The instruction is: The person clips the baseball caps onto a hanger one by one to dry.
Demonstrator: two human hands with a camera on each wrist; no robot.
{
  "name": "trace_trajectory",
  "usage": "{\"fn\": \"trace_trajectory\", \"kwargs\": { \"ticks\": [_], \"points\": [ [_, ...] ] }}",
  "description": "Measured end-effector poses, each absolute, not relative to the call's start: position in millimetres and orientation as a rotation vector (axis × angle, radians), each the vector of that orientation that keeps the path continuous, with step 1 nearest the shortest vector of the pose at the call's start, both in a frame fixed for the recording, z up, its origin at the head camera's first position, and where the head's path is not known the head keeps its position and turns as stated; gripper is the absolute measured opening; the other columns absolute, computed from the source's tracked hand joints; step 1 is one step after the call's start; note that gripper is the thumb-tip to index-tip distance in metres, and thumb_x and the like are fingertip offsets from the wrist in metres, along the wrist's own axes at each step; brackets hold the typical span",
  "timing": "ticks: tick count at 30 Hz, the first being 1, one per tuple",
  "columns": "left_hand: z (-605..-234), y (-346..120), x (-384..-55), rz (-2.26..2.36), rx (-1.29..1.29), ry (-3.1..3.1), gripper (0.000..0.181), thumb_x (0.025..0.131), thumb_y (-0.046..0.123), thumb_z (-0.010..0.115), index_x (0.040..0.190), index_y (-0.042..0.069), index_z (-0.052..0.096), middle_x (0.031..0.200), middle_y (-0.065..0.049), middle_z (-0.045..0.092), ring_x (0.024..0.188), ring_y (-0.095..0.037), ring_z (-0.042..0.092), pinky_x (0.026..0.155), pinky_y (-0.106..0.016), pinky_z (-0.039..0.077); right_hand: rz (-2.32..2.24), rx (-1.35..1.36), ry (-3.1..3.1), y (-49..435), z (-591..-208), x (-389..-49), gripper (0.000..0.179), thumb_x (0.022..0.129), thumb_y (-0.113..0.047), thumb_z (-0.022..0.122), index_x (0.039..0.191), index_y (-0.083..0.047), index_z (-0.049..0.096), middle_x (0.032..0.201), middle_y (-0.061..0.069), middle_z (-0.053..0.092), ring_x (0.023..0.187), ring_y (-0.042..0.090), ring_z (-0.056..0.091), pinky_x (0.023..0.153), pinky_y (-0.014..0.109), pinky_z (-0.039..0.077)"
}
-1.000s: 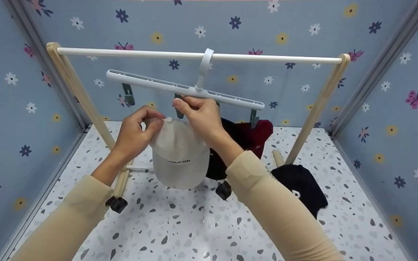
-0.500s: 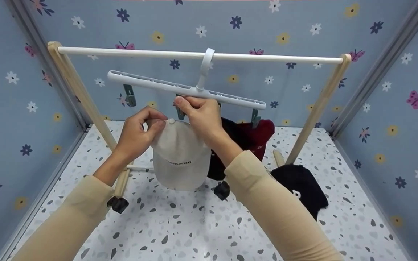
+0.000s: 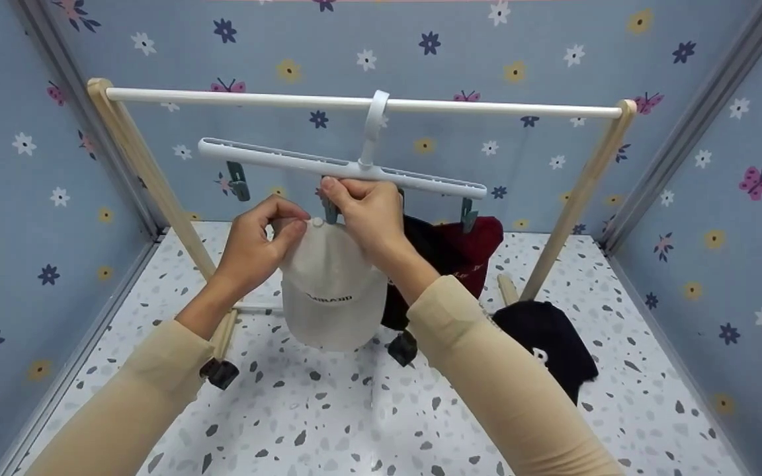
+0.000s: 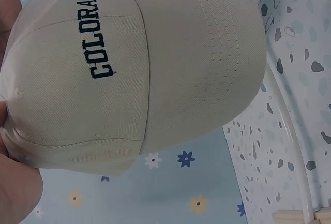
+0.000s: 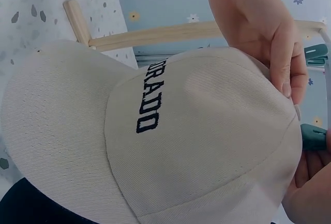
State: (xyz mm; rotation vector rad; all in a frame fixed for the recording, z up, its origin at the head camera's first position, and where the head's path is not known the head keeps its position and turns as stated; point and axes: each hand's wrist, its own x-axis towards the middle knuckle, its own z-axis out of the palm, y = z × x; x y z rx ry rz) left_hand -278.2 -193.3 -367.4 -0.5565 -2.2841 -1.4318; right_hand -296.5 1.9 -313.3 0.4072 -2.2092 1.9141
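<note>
A cream baseball cap (image 3: 335, 291) with dark COLORADO lettering (image 4: 93, 32) hangs brim down between the hands. My left hand (image 3: 252, 248) pinches its crown beside the top button. My right hand (image 3: 374, 215) pinches a dark green clip (image 5: 313, 137) beneath the white hanger (image 3: 282, 157). The clip's lower end is at the cap's crown; whether it bites the fabric, I cannot tell. Hooked over the rail, the hanger tilts lower on its right side. Behind the right wrist, a black cap (image 3: 421, 231) and a dark red cap (image 3: 487, 238) hang partly hidden.
A wooden rack with a white rail (image 3: 242, 99) spans the view. Another clip (image 3: 238, 182) dangles at the hanger's left end, and one more clip (image 3: 468, 215) at its right. On the speckled floor (image 3: 354, 423) lies another black cap (image 3: 546, 344), partly behind the right sleeve.
The cream cap and left hand have shifted slightly right and down. The hanger's left end has dipped a little. My right hand keeps its pinch on the clip.
</note>
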Motion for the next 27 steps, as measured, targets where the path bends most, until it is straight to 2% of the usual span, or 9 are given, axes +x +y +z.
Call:
{"fn": "trace_trajectory", "kwargs": {
  "ticks": [6,10,18,27],
  "points": [
    [-369.4,-190.2,-279.4,-1.411,-0.56,-2.281,0.012,0.106,0.013,0.067,0.117,0.008,0.072,0.112,-0.002,0.069,0.099,-0.015,0.059,0.087,-0.023,0.049,1.914,0.408,-2.215,3.5,-314.1,-296.2,0.022,0.101,-0.026,0.075,0.109,-0.008,0.085,0.101,0.001,0.081,0.097,0.01,0.071,0.088,0.026,0.058],
    [-371.4,-188.5,-280.8,-1.42,-0.556,-2.272,0.013,0.106,0.014,0.067,0.118,0.009,0.071,0.112,0.0,0.068,0.1,-0.015,0.059,0.089,-0.026,0.051,1.874,0.413,-2.232,4.5,-314.4,-296.5,0.024,0.101,-0.027,0.075,0.11,-0.007,0.085,0.1,0.001,0.082,0.094,0.008,0.07,0.086,0.026,0.059],
    [-373.0,-185.7,-281.1,-1.449,-0.527,-2.248,0.014,0.107,0.017,0.066,0.119,0.011,0.071,0.112,0.002,0.066,0.098,-0.014,0.059,0.08,-0.023,0.054,1.838,0.42,-2.236,4.5,-315.2,-296.1,0.022,0.102,-0.028,0.075,0.106,-0.009,0.086,0.098,-0.001,0.082,0.092,0.007,0.072,0.081,0.026,0.059],
    [-373.3,-180.3,-281.8,-1.455,-0.514,-2.219,0.013,0.106,0.015,0.067,0.118,0.011,0.07,0.11,0.003,0.067,0.097,-0.014,0.06,0.08,-0.024,0.051,1.83,0.43,-2.231,6.8,-316.6,-296.9,0.024,0.102,-0.029,0.075,0.103,-0.008,0.086,0.096,0.0,0.081,0.089,0.008,0.071,0.079,0.027,0.061]
  ]
}}
